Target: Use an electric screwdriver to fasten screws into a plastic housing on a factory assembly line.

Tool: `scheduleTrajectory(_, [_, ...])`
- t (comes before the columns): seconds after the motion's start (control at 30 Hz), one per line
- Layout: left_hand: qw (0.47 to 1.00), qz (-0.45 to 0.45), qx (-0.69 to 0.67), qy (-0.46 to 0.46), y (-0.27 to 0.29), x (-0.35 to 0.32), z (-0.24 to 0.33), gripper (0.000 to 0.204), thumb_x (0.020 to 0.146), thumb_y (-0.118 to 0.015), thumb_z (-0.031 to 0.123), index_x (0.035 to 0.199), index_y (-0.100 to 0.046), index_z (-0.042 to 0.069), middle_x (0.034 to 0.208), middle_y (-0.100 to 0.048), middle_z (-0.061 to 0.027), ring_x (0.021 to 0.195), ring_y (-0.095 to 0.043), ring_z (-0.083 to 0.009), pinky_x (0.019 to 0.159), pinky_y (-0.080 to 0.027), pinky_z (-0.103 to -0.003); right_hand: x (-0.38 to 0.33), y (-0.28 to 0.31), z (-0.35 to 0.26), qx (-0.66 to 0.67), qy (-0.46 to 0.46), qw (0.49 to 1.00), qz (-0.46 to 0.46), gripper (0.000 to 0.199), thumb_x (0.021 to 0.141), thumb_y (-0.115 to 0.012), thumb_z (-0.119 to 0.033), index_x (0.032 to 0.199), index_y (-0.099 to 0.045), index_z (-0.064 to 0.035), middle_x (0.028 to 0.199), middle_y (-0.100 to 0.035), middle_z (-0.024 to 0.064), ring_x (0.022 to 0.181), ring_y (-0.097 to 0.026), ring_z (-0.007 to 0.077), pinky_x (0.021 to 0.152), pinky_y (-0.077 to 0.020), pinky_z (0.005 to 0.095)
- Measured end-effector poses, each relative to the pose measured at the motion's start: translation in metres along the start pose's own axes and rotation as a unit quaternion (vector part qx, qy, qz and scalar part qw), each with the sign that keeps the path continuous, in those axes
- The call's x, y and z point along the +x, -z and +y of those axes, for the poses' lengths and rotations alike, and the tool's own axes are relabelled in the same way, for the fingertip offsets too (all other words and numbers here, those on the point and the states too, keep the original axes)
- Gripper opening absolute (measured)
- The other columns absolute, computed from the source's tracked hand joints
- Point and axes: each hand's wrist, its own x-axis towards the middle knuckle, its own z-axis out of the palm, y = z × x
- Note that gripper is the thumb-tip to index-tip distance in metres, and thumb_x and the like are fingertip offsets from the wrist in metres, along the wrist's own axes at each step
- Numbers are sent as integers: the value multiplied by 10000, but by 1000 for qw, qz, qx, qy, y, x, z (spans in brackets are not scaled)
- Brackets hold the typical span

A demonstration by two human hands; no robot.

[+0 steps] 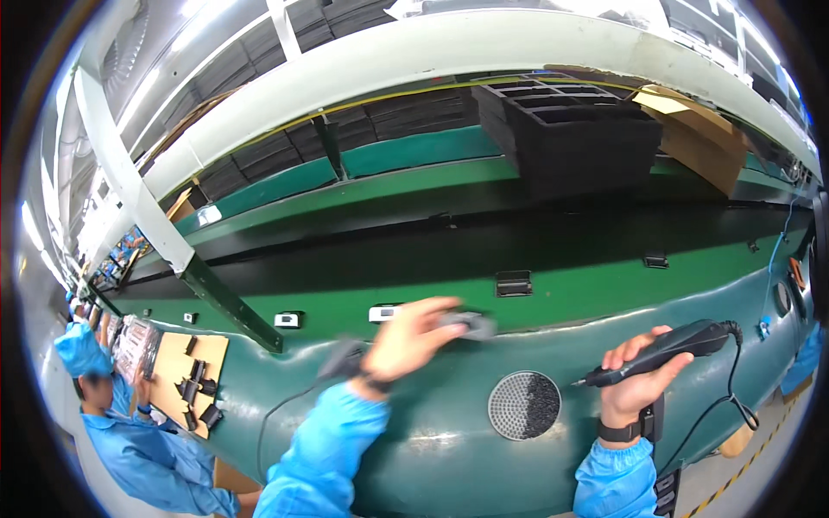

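Note:
My left hand (406, 338) reaches over the front edge of the green conveyor belt (587, 289). Its fingers are closed on a small dark grey part (473, 325), smeared by motion. A black electric screwdriver (665, 352) lies in my right hand (643, 384), its bit pointing left and its cord running off the back end. Between my hands, on the green mat, is a round perforated tray (511, 407) with many tiny black pieces, likely screws, heaped on its right side. Just behind my left hand a white-and-black device (382, 313) rests on the belt.
Another white-and-black device (288, 320) and black parts (514, 283) (656, 260) sit along the belt. A black divided box (570, 142) and an open carton (695, 138) stand beyond. At left, a co-worker (129, 432) is beside a tan board (164, 380) with several black parts. A green post (229, 302) rises there.

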Motion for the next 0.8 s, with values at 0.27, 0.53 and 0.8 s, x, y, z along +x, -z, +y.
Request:
scheduleTrajectory(0.27, [962, 171, -57, 206, 166, -200, -108, 468, 911, -778, -60, 1367, -673, -61, 1074, -767, -71, 976, -695, -114, 908, -566, -265, -32, -21, -15, 50, -49, 996, -53, 741, 1002, -334, -849, 1218, -517, -164, 671, -517, 28, 491, -509, 165, 468, -452, 331])
scheduleTrajectory(0.53, [949, 192, 226, 108, 152, -141, -67, 572, 871, -829, 202, 1376, -674, -17, 1210, -745, -174, 981, -683, -228, 837, -548, -363, -84, -26, 17, 5, -8, 970, -243, 874, 901, -450, -901, 1232, -441, -91, 724, -580, 114, 557, -603, 252, 511, -552, 409])
scheduleTrajectory(0.8, [949, 60, 272, 149, 73, 24, -72, 649, 909, -806, 400, 1367, -661, -37, 1176, -762, -238, 1068, -757, -352, 904, -590, -432, -91, -15, 41, -30, -32, 959, -278, 885, 874, -490, -899, 1228, -453, -89, 755, -588, 131, 575, -615, 262, 536, -560, 421])
